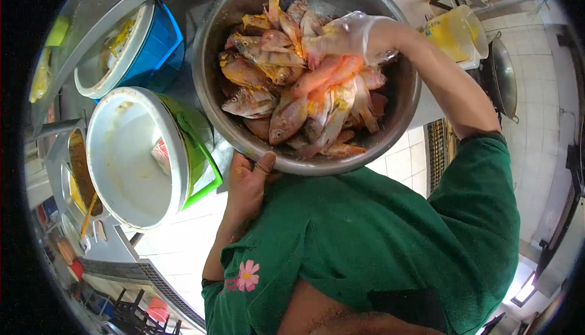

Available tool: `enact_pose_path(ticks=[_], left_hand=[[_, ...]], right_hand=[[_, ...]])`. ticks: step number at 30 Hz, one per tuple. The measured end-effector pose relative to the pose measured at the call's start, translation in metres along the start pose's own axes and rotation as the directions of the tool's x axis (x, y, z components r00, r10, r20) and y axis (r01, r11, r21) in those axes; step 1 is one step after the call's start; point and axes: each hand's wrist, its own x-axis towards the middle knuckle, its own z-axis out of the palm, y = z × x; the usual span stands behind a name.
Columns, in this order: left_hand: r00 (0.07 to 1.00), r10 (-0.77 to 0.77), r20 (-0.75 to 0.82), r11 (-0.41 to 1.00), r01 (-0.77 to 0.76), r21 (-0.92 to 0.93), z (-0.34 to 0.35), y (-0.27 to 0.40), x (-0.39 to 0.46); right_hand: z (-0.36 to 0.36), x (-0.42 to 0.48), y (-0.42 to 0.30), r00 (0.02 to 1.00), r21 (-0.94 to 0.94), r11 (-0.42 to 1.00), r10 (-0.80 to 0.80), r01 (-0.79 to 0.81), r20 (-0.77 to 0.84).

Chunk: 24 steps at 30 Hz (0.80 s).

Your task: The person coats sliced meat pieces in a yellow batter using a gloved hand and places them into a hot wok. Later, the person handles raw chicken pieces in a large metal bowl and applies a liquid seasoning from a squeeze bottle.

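A large round metal basin (pixel 412 102) holds many whole fish (pixel 288 118), some smeared with yellow and orange seasoning. My right hand (pixel 338 38), in a clear plastic glove, reaches into the basin from the right and rests among the fish. Its fingers are partly hidden, so whether they grip a fish does not show. At the basin's near left rim, my left hand (pixel 251 173) is bare and holds the rim with the thumb on top. A reddish fish (pixel 327 74) lies just below the gloved hand.
Left of the basin stand a white-lined bucket with a green handle (pixel 93 152) and a blue bucket (pixel 148 54) with a yellow packet inside. A yellowish plastic jug (pixel 450 33) and a wok (pixel 505 77) are at the right. Food trays stand at the far left.
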Motion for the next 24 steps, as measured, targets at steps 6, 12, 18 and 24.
enact_pose_path(ticks=[6, 12, 18, 24], left_hand=[[0.999, 0.019, 0.026, 1.0, -0.019, -0.018, 0.004, 0.002, 0.0], [0.996, 0.072, 0.043, 0.997, -0.071, -0.029, 0.0, -0.007, 0.001], [0.996, 0.088, 0.017, 0.996, -0.087, -0.028, 0.004, -0.004, 0.0], [0.986, 0.15, 0.066, 0.985, -0.144, -0.099, 0.005, -0.011, 0.003]], right_hand=[[0.066, -0.019, 0.003, 0.762, -0.72, 0.61, -0.622, 0.33, -0.178], [0.028, 0.006, 0.023, 0.7, -0.598, 0.726, -0.619, 0.338, -0.355], [0.009, -0.04, 0.018, 0.832, -0.319, 0.926, -0.009, -0.203, -0.555], [0.05, -0.07, 0.047, 0.976, -0.586, 0.802, -0.015, -0.118, -0.217]])
